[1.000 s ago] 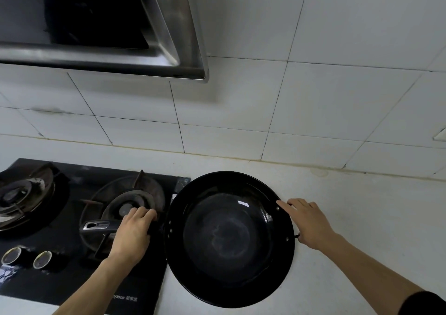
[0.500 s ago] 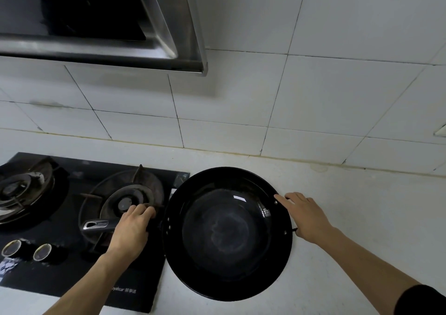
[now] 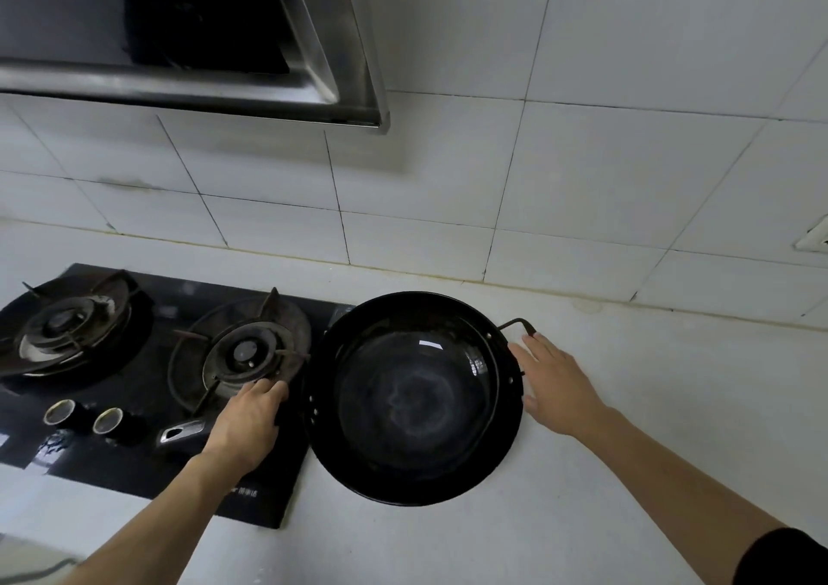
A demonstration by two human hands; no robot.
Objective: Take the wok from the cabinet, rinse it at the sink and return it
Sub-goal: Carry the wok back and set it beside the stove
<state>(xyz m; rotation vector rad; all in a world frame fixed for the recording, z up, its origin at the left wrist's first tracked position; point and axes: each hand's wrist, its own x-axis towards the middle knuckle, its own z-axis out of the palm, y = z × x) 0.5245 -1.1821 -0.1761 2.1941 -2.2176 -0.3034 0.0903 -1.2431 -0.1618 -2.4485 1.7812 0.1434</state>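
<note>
Gripping the wok (image 3: 416,398) handle w/ my left hand (image 3: 249,423), mid-frame on the counter (image 3: 627,405) beside the stove (image 3: 148,387); right hand (image 3: 558,387) was flat-open, fingers by the loop handle (image 3: 519,324).

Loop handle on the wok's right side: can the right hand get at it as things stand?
Probably yes. The right hand lies open right beside the loop handle of the wok, with nothing between them.
</note>
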